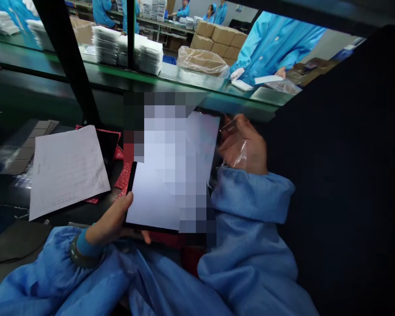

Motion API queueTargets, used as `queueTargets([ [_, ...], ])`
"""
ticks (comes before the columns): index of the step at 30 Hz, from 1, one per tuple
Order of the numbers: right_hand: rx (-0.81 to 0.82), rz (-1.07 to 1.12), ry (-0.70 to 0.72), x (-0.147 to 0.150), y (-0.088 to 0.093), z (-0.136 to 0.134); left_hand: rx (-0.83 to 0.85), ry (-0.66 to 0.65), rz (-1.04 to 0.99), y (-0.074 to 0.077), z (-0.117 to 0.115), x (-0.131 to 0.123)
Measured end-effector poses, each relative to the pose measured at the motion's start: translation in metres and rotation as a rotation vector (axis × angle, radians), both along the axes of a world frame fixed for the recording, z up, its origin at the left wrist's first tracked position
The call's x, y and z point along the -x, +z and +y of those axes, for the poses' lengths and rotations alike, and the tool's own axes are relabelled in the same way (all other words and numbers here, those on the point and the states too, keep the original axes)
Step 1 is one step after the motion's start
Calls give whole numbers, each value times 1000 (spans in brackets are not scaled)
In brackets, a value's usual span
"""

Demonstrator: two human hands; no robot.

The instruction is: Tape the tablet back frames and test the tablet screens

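A tablet (153, 199) with a lit white screen and a black border is tilted in front of me. Pixel blocks cover much of its middle and part of its edges. My left hand (110, 221) grips its lower left corner, thumb on the front edge and fingers beneath. By the upper right edge is my right hand (245, 145), fingers curled around a thin clear plastic film (242, 153). Whether that hand also touches the tablet, I cannot tell. Left of the tablet, a printed paper sheet (67, 171) lies over dark items and red glittery padded pieces (123, 177).
Flat grey-brown pieces (29, 147) lie at the left beside clear plastic. A dark slanted post (67, 57) rises in front of the green conveyor edge (171, 85). Beyond stand white stacks (149, 56), a plastic-lined carton (202, 61) and people in blue coats. A dark panel (342, 175) fills the right.
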State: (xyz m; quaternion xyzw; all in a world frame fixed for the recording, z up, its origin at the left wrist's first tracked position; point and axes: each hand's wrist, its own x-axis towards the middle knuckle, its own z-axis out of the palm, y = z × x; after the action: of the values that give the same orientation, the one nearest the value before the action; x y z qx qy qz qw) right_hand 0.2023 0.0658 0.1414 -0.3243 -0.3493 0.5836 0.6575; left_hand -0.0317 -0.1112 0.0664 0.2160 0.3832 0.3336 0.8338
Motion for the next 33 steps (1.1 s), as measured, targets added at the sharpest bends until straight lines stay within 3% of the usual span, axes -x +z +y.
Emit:
queueTargets([
  [5, 65, -17, 1, -1, 5, -5, -43, 30, -69, 1, 5, -2],
  [10, 29, -19, -22, -3, 12, -8, -134, 108, -193, -5, 5, -4],
  [16, 90, -13, -28, -1, 19, -12, -135, 208, -153, -3, 3, -5],
  [22, 136, 21, 11, -4, 19, -7, -154, 169, -231, 6, 3, -3],
  [27, 153, 34, 29, -5, 22, -8, -103, 260, -159, 2, 5, -6],
  [33, 161, -15, 42, -9, 18, -6, -86, 272, -162, -5, 9, -8],
])
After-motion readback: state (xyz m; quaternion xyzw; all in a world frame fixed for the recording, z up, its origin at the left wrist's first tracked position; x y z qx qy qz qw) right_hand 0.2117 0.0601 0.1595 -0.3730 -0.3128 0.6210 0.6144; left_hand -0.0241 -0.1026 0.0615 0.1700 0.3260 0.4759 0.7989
